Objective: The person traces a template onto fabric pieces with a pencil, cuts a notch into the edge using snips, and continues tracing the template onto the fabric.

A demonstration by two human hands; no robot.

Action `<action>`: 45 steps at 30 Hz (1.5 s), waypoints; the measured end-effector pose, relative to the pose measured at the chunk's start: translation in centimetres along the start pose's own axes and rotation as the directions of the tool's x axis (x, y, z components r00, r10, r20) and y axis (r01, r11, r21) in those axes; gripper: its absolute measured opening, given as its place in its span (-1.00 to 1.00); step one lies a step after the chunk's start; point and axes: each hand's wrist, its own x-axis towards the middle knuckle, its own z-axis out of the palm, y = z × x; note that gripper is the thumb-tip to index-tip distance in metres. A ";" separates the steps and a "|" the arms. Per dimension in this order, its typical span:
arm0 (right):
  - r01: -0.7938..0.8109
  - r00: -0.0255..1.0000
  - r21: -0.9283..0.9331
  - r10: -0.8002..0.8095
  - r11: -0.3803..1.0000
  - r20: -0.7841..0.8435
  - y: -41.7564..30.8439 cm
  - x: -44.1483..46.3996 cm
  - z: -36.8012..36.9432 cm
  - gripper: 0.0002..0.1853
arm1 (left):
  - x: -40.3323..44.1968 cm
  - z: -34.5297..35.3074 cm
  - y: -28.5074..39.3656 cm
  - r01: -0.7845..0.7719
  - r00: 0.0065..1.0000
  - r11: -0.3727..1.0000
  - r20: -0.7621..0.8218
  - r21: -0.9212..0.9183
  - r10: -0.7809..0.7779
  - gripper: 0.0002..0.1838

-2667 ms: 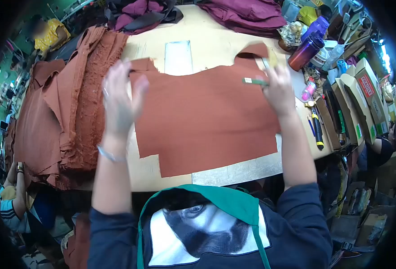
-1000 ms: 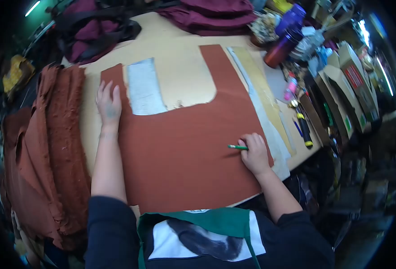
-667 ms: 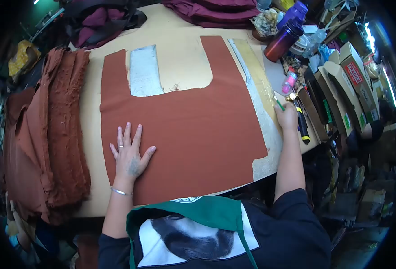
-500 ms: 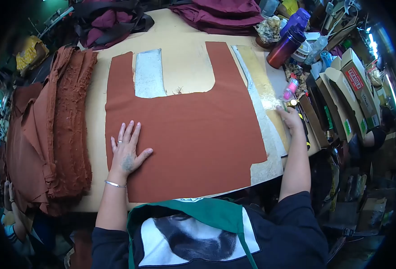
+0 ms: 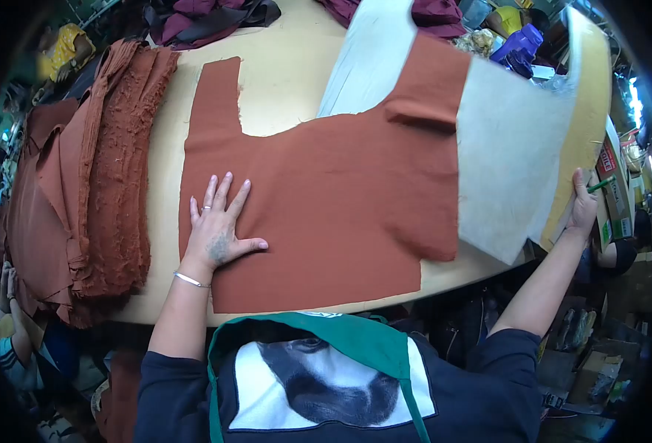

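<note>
My left hand [image 5: 219,232] lies flat with fingers spread on a rust-brown cut fabric panel [image 5: 318,199], pressing it to the table. The panel has two upper straps with a curved gap between them, and its right side is wrinkled and raised. My right hand [image 5: 582,207] is closed on the yellowish right edge of a large stiff pattern sheet [image 5: 507,148], whitish over most of its face. The sheet is lifted and tilted, partly hidden under the panel. A green pen [image 5: 601,184] sticks out from the same hand.
On the left stands a thick stack of rust-brown fabric pieces [image 5: 123,184]. Dark and maroon cloth [image 5: 215,18] lies at the table's far side. A purple bottle [image 5: 518,44] and cardboard boxes [image 5: 615,188] are at the right. Other people are partly visible at the edges.
My right hand has moved right and outward, pulling the pattern sheet up and rightward from beneath the panel. The panel's right strap and side have lifted and folded. My left hand still presses the panel.
</note>
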 end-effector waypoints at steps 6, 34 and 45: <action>0.364 0.860 0.057 -0.311 0.930 -0.404 3.1 -1.7 5.4 -0.61 | 1.2 -0.7 -0.8 0.029 0.998 1.000 0.054 -0.011 -0.028 0.04; 0.369 0.735 -0.199 -0.416 0.908 -0.536 -1.8 -16.0 -0.8 -0.65 | 31.5 3.4 15.0 -0.068 0.907 0.994 -0.420 -0.089 0.024 -0.61; 0.371 0.695 -0.220 -0.427 0.902 -0.578 -3.1 -18.3 -5.3 -0.54 | 17.2 3.1 14.2 -0.377 0.925 0.925 -0.079 -0.055 0.372 -0.20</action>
